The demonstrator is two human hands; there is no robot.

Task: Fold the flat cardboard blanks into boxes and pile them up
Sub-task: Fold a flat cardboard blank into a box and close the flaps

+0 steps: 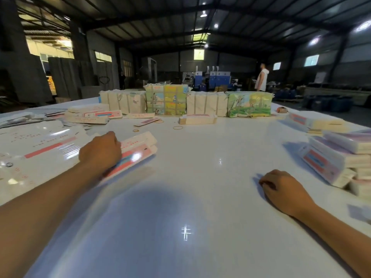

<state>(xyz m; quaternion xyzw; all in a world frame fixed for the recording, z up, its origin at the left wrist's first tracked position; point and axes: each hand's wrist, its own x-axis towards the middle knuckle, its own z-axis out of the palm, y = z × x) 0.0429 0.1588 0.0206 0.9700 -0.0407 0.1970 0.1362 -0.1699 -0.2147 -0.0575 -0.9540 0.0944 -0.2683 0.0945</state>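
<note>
My left hand (100,152) lies curled on a flat white blank with pink and blue print (138,149), the top one of a small stack at the left of the white table (190,177). Whether its fingers grip the blank is hidden under the hand. My right hand (281,189) rests on the bare table at the right, fingers curled under, holding nothing. A pile of folded white and pink boxes (337,159) stands just right of that hand.
Large glossy flat sheets (40,149) cover the left side. Bundled packs (166,100) line the far edge, with loose blanks (94,116), a small stack (197,118) and rubber bands (177,127) before them. A person (262,78) stands far back.
</note>
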